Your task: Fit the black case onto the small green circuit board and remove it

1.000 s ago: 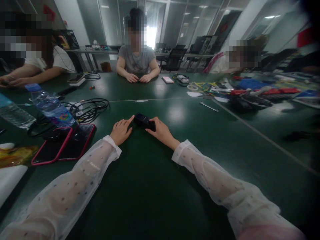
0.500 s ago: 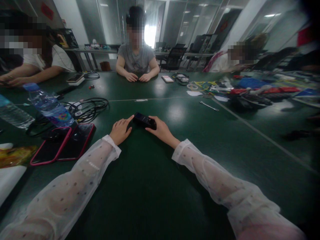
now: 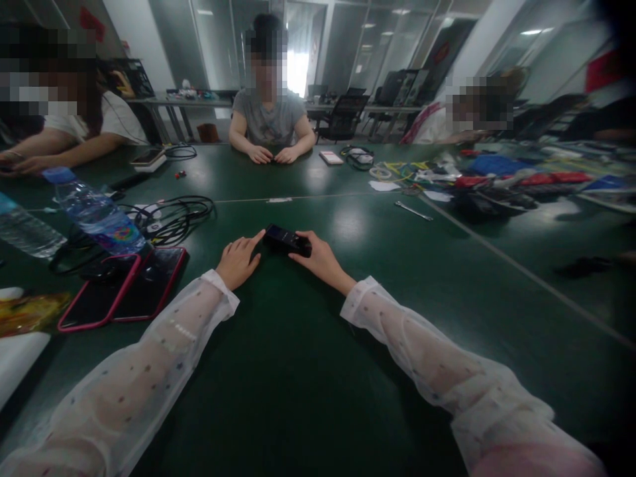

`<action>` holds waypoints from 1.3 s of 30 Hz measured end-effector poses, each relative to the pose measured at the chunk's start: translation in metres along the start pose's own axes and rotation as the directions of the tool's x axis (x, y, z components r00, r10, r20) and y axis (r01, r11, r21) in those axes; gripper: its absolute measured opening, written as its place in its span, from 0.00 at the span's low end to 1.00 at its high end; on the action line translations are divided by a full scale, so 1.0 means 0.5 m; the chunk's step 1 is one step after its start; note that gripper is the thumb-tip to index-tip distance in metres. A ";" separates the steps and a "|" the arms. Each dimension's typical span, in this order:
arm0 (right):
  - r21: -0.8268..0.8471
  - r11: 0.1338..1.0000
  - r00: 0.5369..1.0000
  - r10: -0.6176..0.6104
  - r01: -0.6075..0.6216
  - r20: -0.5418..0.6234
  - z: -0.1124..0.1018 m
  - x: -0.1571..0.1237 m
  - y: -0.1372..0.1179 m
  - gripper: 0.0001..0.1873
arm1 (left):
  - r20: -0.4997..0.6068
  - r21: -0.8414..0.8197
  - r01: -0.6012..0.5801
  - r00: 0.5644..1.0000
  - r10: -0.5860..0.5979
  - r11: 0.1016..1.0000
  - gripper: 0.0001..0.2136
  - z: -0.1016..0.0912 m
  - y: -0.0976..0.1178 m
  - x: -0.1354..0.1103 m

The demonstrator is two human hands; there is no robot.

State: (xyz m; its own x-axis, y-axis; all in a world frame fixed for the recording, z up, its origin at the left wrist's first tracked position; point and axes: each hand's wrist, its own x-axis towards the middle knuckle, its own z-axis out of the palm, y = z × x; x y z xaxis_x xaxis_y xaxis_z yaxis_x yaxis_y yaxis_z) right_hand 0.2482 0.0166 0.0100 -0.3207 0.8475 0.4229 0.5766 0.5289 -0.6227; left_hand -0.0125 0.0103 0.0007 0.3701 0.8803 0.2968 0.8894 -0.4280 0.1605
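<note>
Background: tall glass partitions (image 3: 342, 46), black mesh-backed chair (image 3: 349, 116).
Smooth dark-green counter (image 3: 298, 371): semi-gloss, crossed by pale straight seams.
Small black box-shaped device with dark screen (image 3: 279, 236): toward the counter's middle.
Right hand (image 3: 324, 260): gripping the device's right end, thumb on the near side.
Left hand (image 3: 238, 262): loosely spread, grasping nothing; index fingertip at the device's left end, contact unclear.
Sheer white sleeves (image 3: 422, 344): wrinkled, dark star-shaped specks.
Flat black-faced phones with pink rims (image 3: 152, 281): two, side by side, left.
Clear plastic bottle, blue cap (image 3: 94, 212): beside coiled black cables (image 3: 191, 215).
Since one second ago: hands and device nearly unmoved; view shifted slightly.
</note>
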 end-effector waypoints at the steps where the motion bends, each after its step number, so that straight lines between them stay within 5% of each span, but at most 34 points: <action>1: 0.005 1.000 1.000 0.005 -0.005 -0.003 0.000 0.000 0.001 0.29 | 0.000 0.001 0.001 1.000 -0.001 1.000 0.28 0.001 -0.001 0.000; 14: 0.139 0.990 0.997 0.012 -0.002 -0.072 0.010 0.007 0.023 0.27 | -0.001 0.014 0.001 1.000 -0.001 1.000 0.28 -0.001 0.004 0.000; 25: 0.216 0.973 0.997 0.073 -0.075 0.017 0.004 0.011 0.023 0.27 | -0.013 -0.036 -0.007 1.000 0.007 0.999 0.29 0.005 -0.005 0.000; 33: 0.256 0.965 0.996 -0.076 0.060 0.054 -0.005 0.007 0.006 0.25 | 0.008 -0.371 0.073 0.997 -0.076 0.926 0.35 0.002 -0.013 0.005; 39: 0.293 0.945 0.986 -0.161 0.143 0.036 -0.001 0.009 0.014 0.24 | 0.096 -0.689 0.182 0.982 -0.161 0.701 0.38 0.009 -0.041 0.017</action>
State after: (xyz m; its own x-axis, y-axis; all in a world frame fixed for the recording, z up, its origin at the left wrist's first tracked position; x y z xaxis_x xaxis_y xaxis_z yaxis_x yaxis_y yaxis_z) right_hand 0.2511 0.0240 0.0079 -0.4359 0.7526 0.4935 0.2790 0.6343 -0.7210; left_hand -0.0266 0.0274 -0.0042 0.2465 0.9532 0.1751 0.5060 -0.2807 0.8156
